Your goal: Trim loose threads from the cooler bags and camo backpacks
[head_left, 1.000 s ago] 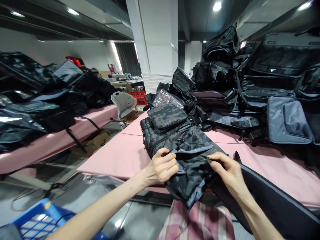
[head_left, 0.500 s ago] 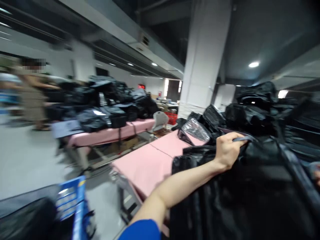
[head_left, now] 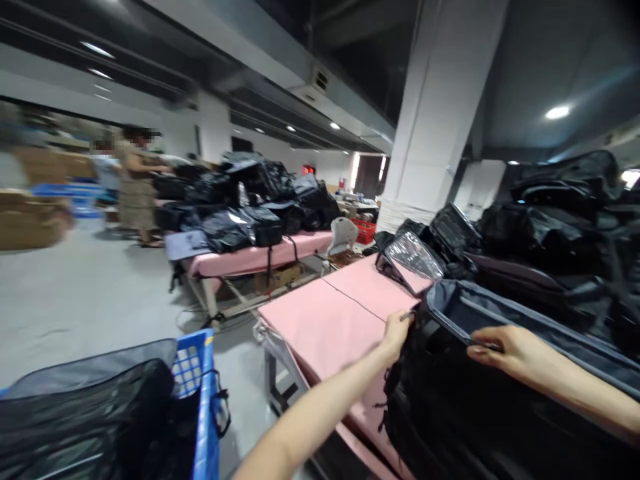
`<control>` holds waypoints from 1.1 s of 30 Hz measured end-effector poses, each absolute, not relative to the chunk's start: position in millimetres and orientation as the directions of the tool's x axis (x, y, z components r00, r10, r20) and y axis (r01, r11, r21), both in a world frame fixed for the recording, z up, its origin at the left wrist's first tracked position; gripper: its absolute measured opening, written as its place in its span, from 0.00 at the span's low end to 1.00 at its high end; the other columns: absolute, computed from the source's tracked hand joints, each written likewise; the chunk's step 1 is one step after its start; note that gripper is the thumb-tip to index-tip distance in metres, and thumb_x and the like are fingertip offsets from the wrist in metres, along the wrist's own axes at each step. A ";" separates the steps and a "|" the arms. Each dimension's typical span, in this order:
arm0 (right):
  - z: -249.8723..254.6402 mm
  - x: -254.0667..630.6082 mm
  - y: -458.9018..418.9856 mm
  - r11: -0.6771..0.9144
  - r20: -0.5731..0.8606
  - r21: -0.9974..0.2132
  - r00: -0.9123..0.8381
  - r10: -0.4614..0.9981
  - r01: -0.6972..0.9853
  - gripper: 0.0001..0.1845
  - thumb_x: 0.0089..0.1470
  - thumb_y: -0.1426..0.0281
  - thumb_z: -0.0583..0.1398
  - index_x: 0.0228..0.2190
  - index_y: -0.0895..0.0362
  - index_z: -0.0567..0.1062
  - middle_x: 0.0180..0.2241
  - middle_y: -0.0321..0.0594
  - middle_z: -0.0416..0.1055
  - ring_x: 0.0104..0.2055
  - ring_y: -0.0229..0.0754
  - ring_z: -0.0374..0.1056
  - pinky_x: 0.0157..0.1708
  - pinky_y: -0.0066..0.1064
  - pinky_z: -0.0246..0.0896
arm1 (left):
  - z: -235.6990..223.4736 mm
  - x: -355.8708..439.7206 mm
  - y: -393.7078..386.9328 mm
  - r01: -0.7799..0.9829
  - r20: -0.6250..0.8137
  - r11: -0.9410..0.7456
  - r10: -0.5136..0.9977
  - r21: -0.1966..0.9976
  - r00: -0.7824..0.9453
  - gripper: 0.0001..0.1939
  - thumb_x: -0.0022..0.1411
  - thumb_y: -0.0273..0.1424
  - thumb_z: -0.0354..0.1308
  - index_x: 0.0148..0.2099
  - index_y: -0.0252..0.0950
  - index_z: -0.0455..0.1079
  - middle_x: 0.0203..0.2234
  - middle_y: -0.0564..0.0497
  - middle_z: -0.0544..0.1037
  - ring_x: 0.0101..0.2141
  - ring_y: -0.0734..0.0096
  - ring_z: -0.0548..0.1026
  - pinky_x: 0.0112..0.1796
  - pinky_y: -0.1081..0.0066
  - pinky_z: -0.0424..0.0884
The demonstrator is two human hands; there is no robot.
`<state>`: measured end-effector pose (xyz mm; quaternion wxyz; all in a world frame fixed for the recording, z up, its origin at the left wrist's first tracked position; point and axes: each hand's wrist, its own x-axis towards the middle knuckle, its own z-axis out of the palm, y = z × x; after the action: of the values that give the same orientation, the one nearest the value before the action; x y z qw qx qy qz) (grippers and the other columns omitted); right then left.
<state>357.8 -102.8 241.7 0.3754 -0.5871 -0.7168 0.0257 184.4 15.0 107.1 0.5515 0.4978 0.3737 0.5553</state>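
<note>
A large black bag (head_left: 450, 400) with a grey lining stands unzipped at the right, its top gaping. My left hand (head_left: 397, 333) is closed on the bag's left end, near the upper corner; the exact part in its fingers is small and dark. Reaching in from the right, my right hand (head_left: 500, 347) pinches the near rim of the opening between thumb and fingers. The bag's lower part runs out of view, and its inside shows only along the far grey wall.
A pink-covered table (head_left: 310, 320) lies beyond the bag, with a clear plastic-fronted case (head_left: 413, 257) on it. Black bags (head_left: 545, 233) are piled at right. A blue crate (head_left: 205, 400) holding black bags is at lower left. Two people stand far left by another bag-laden table (head_left: 240, 257).
The view has swung left. The bag's top now gapes, showing grey lining. My left hand has gone lower, to the bag's left end, and my right hand has come in onto the rim.
</note>
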 end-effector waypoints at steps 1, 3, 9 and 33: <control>240.2 351.3 -109.3 0.253 0.381 -0.445 -0.074 0.922 0.859 0.13 0.41 0.58 0.62 0.22 0.55 0.75 0.16 0.34 0.68 0.18 0.38 0.62 0.17 0.26 0.53 | 109.7 178.6 11.5 -0.198 0.141 -0.104 0.974 0.975 0.180 0.07 0.52 0.30 0.54 0.25 0.32 0.68 0.17 0.54 0.67 0.21 0.74 0.66 0.25 0.74 0.62; 238.5 339.5 -123.1 0.151 0.185 -0.372 -0.086 0.979 0.916 0.13 0.44 0.59 0.59 0.27 0.55 0.76 0.20 0.36 0.71 0.23 0.41 0.66 0.21 0.26 0.55 | 122.0 161.9 8.0 -0.111 0.149 -0.121 0.945 0.986 0.291 0.05 0.47 0.30 0.59 0.28 0.33 0.71 0.22 0.52 0.71 0.27 0.70 0.69 0.31 0.72 0.64; 229.0 312.3 -152.7 0.119 0.265 -0.006 -0.113 0.958 0.993 0.15 0.48 0.71 0.55 0.40 0.51 0.74 0.33 0.38 0.74 0.31 0.41 0.69 0.27 0.27 0.54 | 180.5 129.3 -3.1 0.407 0.285 -0.473 0.851 0.782 0.442 0.24 0.60 0.46 0.42 0.28 0.34 0.70 0.21 0.49 0.73 0.27 0.67 0.71 0.32 0.70 0.65; 172.3 329.7 -274.6 0.110 0.717 0.236 -0.249 0.651 0.966 0.17 0.58 0.70 0.53 0.19 0.57 0.67 0.16 0.32 0.58 0.19 0.33 0.52 0.23 0.28 0.42 | 135.0 147.0 -78.0 -0.253 0.136 0.094 0.639 0.963 0.757 0.20 0.50 0.43 0.60 0.21 0.29 0.69 0.16 0.47 0.73 0.20 0.75 0.70 0.24 0.78 0.64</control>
<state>329.7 -274.6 172.3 0.2261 -0.5694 -0.7098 -0.3476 147.0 -78.0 135.0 0.7218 0.5980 0.1615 0.3087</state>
